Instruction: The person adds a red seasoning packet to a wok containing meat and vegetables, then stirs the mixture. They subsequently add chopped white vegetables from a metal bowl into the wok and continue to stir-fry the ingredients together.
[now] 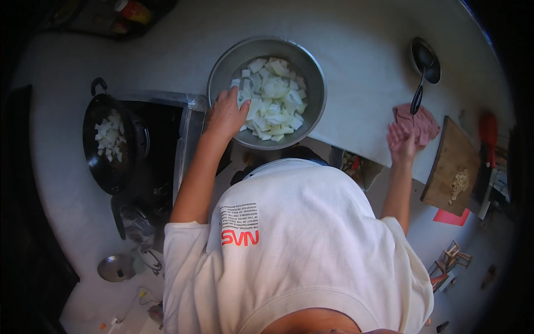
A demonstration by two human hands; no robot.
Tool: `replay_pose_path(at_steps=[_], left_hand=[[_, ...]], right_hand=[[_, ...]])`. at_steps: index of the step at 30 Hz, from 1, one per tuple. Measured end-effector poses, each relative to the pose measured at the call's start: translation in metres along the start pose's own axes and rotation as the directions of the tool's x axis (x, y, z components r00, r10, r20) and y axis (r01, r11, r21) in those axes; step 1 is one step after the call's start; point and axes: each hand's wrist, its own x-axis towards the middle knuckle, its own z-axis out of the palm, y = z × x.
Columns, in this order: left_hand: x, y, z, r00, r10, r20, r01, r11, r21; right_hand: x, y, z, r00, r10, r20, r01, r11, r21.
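Observation:
My left hand (227, 112) reaches over the left rim of a large metal bowl (319, 89). Its fingertips are at the pale, cut vegetable pieces (275, 100) in the bowl; the fingers are apart and grip nothing that I can see. Over on the right, my right hand (402, 144) is beside a crumpled pink cloth (421, 125), fingers spread and nothing visible in them. Whether it touches the cloth I cannot tell. A dark ladle (419, 89) lies with its handle end over the cloth.
To the left, a black wok (94, 150) holds more pale pieces on the stove (164, 133). A wooden cutting board (446, 154) with finely chopped bits (459, 185) lies at right, near a knife blade (486, 196). A round metal lid (110, 267) is at lower left.

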Motion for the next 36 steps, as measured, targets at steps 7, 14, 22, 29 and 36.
replay_pose_path(at_steps=[7, 14, 22, 29, 36], left_hand=[[0.046, 0.002, 0.018, 0.963, -0.148, 0.225, 0.103, 0.974, 0.2], [0.054, 0.001, 0.022, 0.925, -0.239, 0.294, 0.163, 0.951, 0.263], [0.036, 0.001, 0.044, 0.868, -0.287, 0.406, 0.304, 0.952, 0.022], [0.017, 0.022, 0.069, 0.922, -0.281, 0.268, 0.382, 0.783, -0.492], [0.042, 0.037, 0.083, 0.938, -0.344, 0.042, 0.267, 0.64, -0.721]], right_hand=[[-0.112, 0.005, 0.193, 0.543, -0.057, 0.838, 0.829, 0.197, -0.524], [-0.062, 0.044, 0.28, 0.578, 0.461, 0.674, 0.803, -0.469, -0.367], [-0.072, 0.074, 0.269, 0.59, 0.566, 0.576, 0.804, -0.348, -0.481], [-0.044, 0.134, 0.235, 0.714, 0.239, 0.658, 0.602, 0.272, -0.751], [-0.05, 0.159, 0.257, 0.805, -0.087, 0.588, 0.508, 0.613, -0.605]])
